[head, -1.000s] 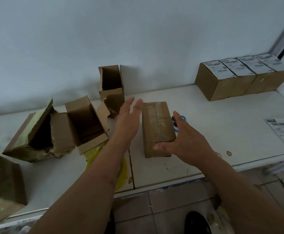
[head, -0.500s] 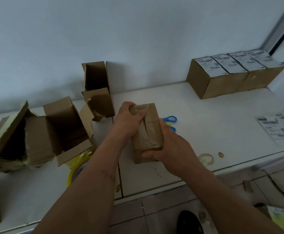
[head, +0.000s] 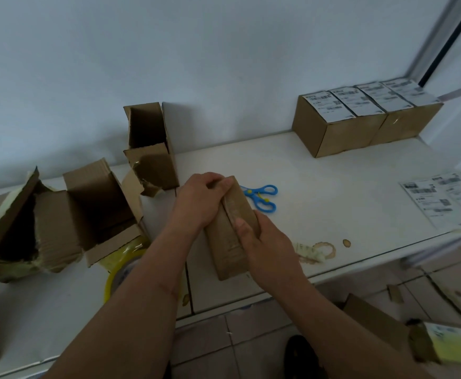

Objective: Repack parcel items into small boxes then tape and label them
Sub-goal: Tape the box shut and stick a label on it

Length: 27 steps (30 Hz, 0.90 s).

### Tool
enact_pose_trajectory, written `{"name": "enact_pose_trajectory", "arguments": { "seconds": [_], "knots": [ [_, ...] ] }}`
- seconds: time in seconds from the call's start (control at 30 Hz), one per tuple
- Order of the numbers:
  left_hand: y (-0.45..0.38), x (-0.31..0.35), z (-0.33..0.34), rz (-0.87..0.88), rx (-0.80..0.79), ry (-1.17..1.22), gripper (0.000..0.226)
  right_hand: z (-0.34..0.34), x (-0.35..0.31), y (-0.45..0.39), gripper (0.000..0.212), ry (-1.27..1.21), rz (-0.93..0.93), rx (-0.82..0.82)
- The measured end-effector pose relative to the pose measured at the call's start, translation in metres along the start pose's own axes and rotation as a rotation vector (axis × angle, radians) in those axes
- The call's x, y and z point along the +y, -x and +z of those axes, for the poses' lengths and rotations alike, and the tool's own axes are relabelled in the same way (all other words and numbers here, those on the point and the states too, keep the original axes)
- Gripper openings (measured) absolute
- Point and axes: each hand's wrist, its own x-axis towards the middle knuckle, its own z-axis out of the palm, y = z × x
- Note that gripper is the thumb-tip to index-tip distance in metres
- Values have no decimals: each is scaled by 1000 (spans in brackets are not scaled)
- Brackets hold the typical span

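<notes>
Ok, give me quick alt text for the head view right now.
Both hands, left hand and right hand, grip a taped brown box on a white table. Blue scissors lie just behind it, four labelled boxes stand far right, opened cartons left.

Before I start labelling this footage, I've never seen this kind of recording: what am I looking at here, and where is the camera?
There is no machine. One camera worn on a person's head looks down at their two bare hands over a white table. The left hand and the right hand both hold a taped brown box, lifted at its far end. On the table lie blue scissors, a roll of yellow tape, torn open boxes at left, a row of four labelled boxes at the back right, and a sheet of labels.
</notes>
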Motion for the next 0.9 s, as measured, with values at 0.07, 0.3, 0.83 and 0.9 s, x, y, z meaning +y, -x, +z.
{"name": "enact_pose_trajectory", "arguments": {
  "seconds": [0.07,0.3,0.83,0.9],
  "knots": [
    [-1,-2,0,-28,-12,4,32,1,0,-1,51,-12,-7,5],
    [0,-2,2,-48,22,12,36,2,1,5,58,-36,-4,21],
    [50,58,34,725,64,-819,30,-104,25,-13,35,723,-140,212],
    [52,72,52,829,-18,-891,33,-122,37,-16,35,823,-149,217]
  ]
}}
